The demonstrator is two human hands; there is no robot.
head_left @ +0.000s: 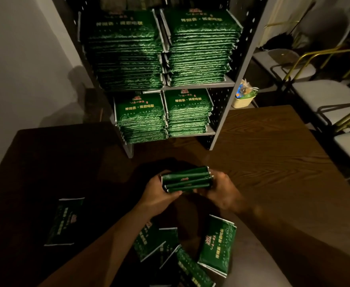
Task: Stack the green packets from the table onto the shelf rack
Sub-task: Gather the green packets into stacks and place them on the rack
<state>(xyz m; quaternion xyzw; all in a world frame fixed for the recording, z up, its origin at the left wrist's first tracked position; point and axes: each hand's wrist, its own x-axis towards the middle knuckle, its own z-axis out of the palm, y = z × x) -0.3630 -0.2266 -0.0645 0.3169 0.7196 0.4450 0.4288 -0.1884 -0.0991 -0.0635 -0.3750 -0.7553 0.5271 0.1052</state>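
Left hand and right hand grip a packet bundle between them; rack beyond; loose packets nearer on the surface.

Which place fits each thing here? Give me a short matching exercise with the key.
Things:
1. bundle of packets
2. lone packet
3. small tub
4. chairs

Places:
A. far right, beyond the table
B. beside the shelf rack, at its right
C. between the left hand and right hand
D. flat on the table's left side

Pairs: 1-C, 2-D, 3-B, 4-A
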